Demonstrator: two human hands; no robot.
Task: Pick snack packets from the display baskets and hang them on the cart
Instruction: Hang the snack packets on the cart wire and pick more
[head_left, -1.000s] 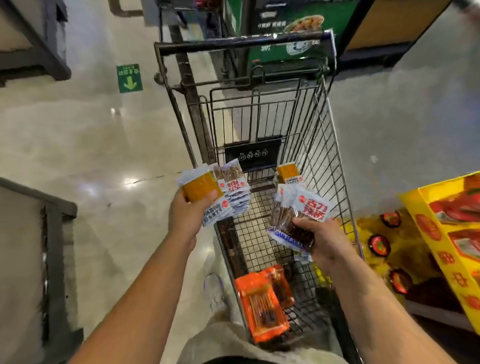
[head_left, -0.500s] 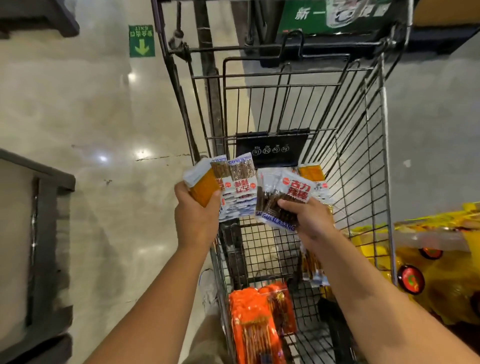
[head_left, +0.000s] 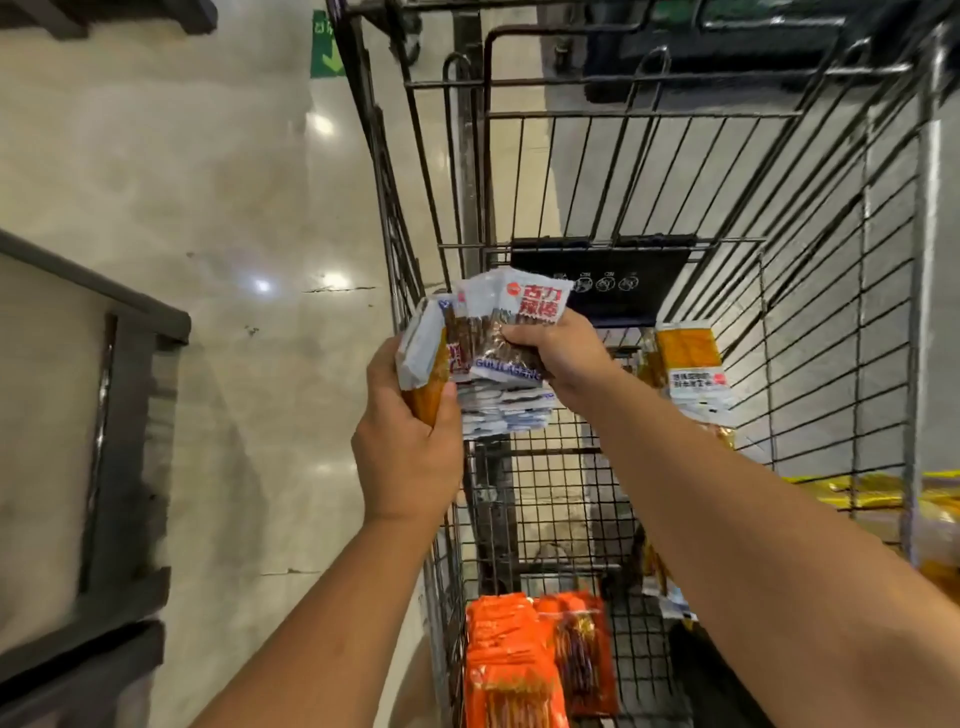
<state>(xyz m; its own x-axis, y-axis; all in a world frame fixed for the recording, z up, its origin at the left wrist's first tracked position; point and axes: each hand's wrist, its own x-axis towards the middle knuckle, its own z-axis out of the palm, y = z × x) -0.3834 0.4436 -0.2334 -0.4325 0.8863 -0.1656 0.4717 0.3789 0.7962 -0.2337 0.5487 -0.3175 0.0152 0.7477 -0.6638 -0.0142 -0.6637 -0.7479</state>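
My left hand (head_left: 410, 457) grips a stack of white snack packets with an orange packet (head_left: 426, 374) at its front, held against the left wall of the wire cart (head_left: 779, 249). My right hand (head_left: 558, 353) pinches a white packet of dark snack sticks with red lettering (head_left: 514, 327) and lays it over that stack. More white packets (head_left: 504, 410) fan out below both hands. Another orange-and-white packet (head_left: 691, 364) hangs on the cart's right side. Orange packets (head_left: 514, 665) hang low on the near left wall.
A dark display stand (head_left: 124, 467) is at the left, over shiny beige floor. Yellow display packaging (head_left: 857, 493) shows through the cart's right wall. A black sign plate (head_left: 602, 283) hangs on the cart's far wall. A green floor arrow (head_left: 324, 47) is up top.
My right hand has carried its packet leftward onto the stack in my left hand. The view has moved closer and lower into the cart.
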